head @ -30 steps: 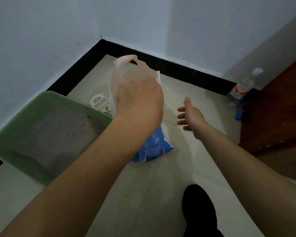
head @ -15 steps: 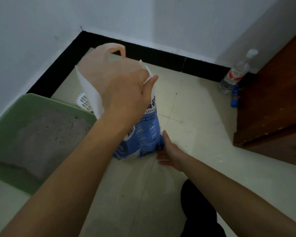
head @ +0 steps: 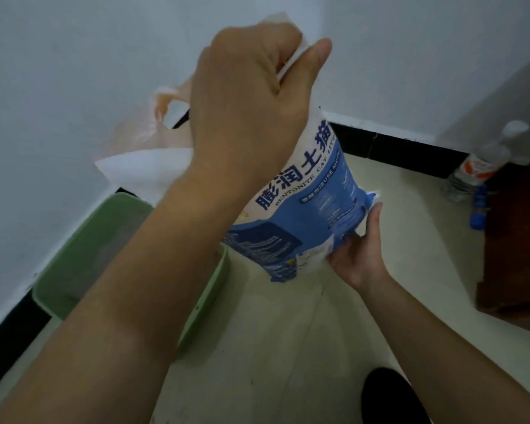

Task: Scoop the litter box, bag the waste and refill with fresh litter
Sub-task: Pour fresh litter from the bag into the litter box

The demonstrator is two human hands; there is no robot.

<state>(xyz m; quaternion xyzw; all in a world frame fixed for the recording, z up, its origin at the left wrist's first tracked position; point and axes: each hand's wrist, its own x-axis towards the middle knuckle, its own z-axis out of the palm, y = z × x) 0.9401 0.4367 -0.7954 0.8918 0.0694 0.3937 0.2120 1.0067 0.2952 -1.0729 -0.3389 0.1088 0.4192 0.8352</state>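
A blue and white cat litter bag [head: 315,209] hangs in the air, tilted, above the floor. My left hand [head: 251,99] grips its top edge high up. My right hand [head: 360,249] holds its bottom corner from below. A thin pinkish plastic bag [head: 153,130] shows behind my left hand, against the wall. The green litter box [head: 83,255] with grey litter sits on the floor at the left, partly hidden by my left forearm. The scoop is hidden.
White walls with a black skirting [head: 410,148] close off the corner. A clear plastic bottle [head: 475,166] stands at the right by a blue object [head: 479,209] and a brown wooden cabinet [head: 517,240]. My dark shoe [head: 389,396] is at the bottom.
The litter bag has been lifted off the floor and tilted. My right hand went from open in the air to under the bag's bottom corner. The view moved closer.
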